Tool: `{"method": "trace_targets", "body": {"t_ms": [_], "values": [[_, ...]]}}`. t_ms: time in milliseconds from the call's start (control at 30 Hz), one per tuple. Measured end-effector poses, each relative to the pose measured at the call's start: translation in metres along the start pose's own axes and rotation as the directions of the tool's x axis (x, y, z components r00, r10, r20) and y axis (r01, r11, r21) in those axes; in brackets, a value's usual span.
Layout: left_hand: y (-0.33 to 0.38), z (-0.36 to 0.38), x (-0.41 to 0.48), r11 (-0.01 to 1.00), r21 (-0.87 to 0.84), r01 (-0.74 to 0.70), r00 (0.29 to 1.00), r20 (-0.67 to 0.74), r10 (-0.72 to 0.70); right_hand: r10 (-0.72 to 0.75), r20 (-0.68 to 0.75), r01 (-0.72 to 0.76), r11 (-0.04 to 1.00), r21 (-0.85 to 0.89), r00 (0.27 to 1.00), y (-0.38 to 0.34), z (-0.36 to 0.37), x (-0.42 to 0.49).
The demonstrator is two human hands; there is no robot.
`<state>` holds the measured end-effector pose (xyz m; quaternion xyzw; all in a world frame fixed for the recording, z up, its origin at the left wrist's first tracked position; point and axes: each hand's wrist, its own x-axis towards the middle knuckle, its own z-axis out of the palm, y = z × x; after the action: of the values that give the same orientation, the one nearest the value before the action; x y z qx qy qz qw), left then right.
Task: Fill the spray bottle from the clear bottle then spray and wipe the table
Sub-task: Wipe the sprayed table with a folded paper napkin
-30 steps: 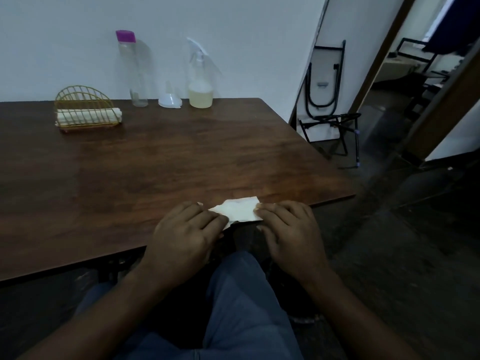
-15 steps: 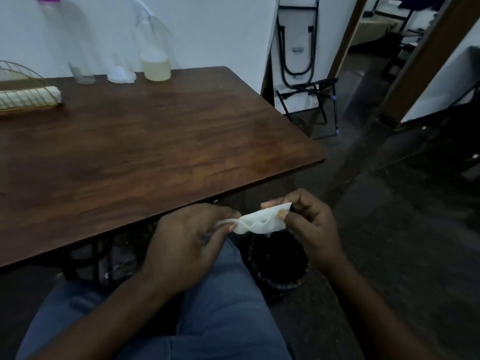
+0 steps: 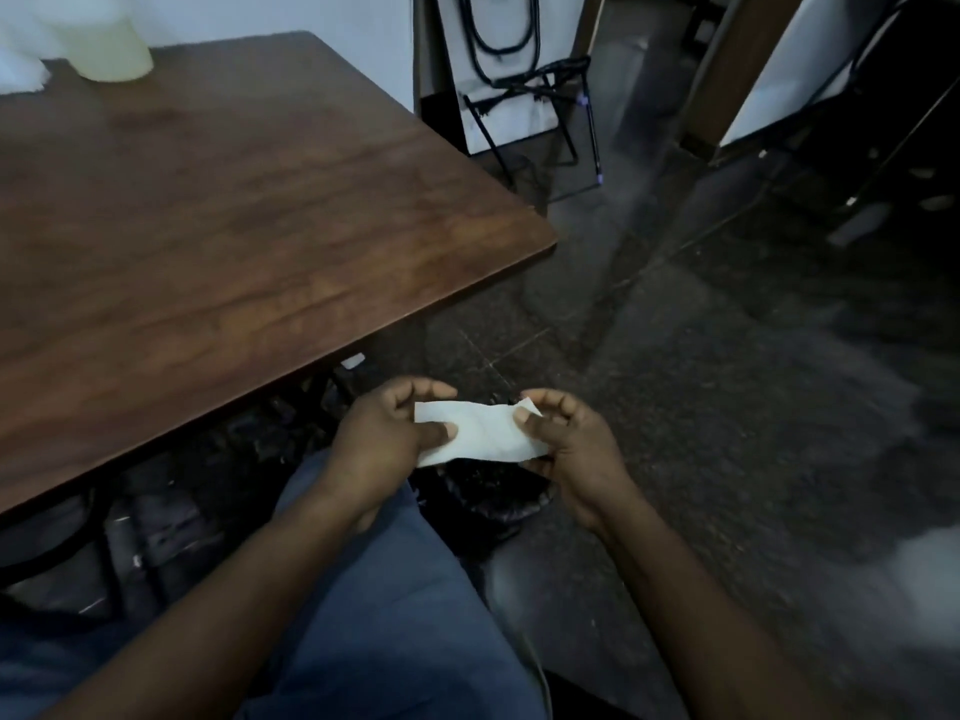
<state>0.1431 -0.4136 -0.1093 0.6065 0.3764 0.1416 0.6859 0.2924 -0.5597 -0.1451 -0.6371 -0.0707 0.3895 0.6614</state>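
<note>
A folded white tissue (image 3: 480, 432) is stretched between my two hands, off the table and above a dark bin on the floor. My left hand (image 3: 387, 439) pinches its left end between thumb and fingers. My right hand (image 3: 563, 441) pinches its right end. The brown wooden table (image 3: 234, 210) fills the upper left. At its far left corner only the base of the spray bottle (image 3: 111, 49), with pale yellow liquid, shows. The clear bottle is out of view.
A black-lined bin (image 3: 483, 493) stands on the floor under my hands, beside my blue-trousered knee (image 3: 374, 589). A folded black metal stand (image 3: 524, 90) leans against the wall past the table's right corner. A blurred white funnel edge (image 3: 21, 70) sits at top left.
My hands carried the tissue off the table's front edge, down and to the right over the bin. The view swung right and down, so the bottles and napkin holder left the frame.
</note>
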Motion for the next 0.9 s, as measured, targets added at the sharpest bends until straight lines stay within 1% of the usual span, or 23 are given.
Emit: {"method": "trace_targets", "body": {"t_ms": [133, 300, 400, 500, 600, 733, 800, 900], "values": [[-0.007, 0.001, 0.013, 1.0, -0.013, 0.017, 1.0, 0.021, -0.017, -0.035, -0.137, 0.042, 0.998, 0.054, 0.99, 0.005, -0.005, 0.011], [-0.019, 0.012, 0.025, 0.986, -0.142, 0.086, 0.996, -0.006, -0.088, -0.049, -0.171, 0.066, 0.994, 0.09, 0.984, 0.015, -0.011, 0.017], [-0.025, 0.018, 0.031, 0.983, -0.142, 0.116, 0.992, -0.035, -0.123, -0.062, -0.199, 0.084, 0.991, 0.103, 0.978, 0.016, -0.015, 0.019], [-0.027, 0.019, 0.038, 0.979, -0.131, 0.159, 0.986, -0.03, -0.164, -0.085, -0.262, 0.109, 0.991, 0.079, 0.961, 0.016, -0.021, 0.023], [-0.027, 0.018, 0.043, 0.984, -0.105, 0.141, 0.99, -0.007, -0.142, -0.082, -0.284, 0.108, 0.991, 0.075, 0.955, 0.017, -0.025, 0.026], [-0.025, 0.021, 0.043, 0.987, -0.122, 0.105, 0.991, 0.092, -0.094, -0.09, -0.269, 0.11, 0.992, 0.061, 0.959, 0.021, -0.024, 0.027], [-0.029, 0.026, 0.044, 0.992, -0.087, 0.086, 0.994, 0.082, -0.079, -0.093, -0.261, 0.111, 0.992, 0.057, 0.961, 0.022, -0.023, 0.028], [-0.037, 0.033, 0.048, 0.995, -0.065, 0.07, 0.998, 0.013, -0.069, -0.094, -0.288, 0.11, 0.993, 0.04, 0.953, 0.024, -0.027, 0.032]]}}
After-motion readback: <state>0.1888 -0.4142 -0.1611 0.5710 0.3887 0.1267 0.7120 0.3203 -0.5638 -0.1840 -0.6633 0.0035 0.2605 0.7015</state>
